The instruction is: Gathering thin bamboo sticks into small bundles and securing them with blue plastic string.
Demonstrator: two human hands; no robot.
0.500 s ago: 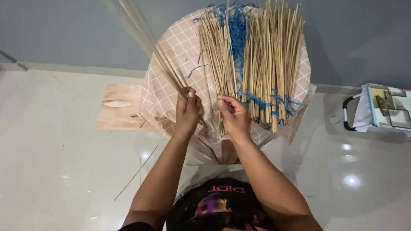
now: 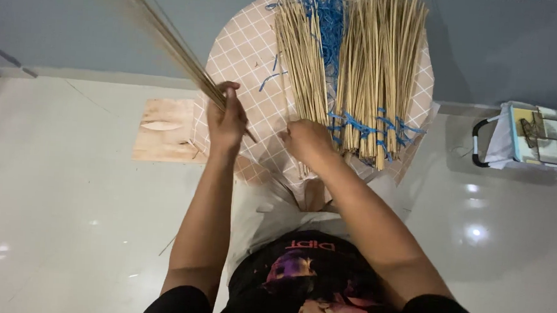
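left hand (image 2: 226, 119) clamped on thin bundle of tan sticks (image 2: 164, 39) slanting to upper left; right hand (image 2: 306, 141) pinching the loose tan stick pile (image 2: 302, 62) (blue-tied) on checked round tabletop (image 2: 246, 53), frame centre.

Both my arms reach forward, bare from the short black sleeves, elbows bent a little. My left hand (image 2: 226, 122) is raised, its back toward me, its grip closed tight with the thumb on top. My right hand (image 2: 306, 141) sits just beside it, slightly lower, knuckles up and fingers curled under. The two wrists are near but apart.
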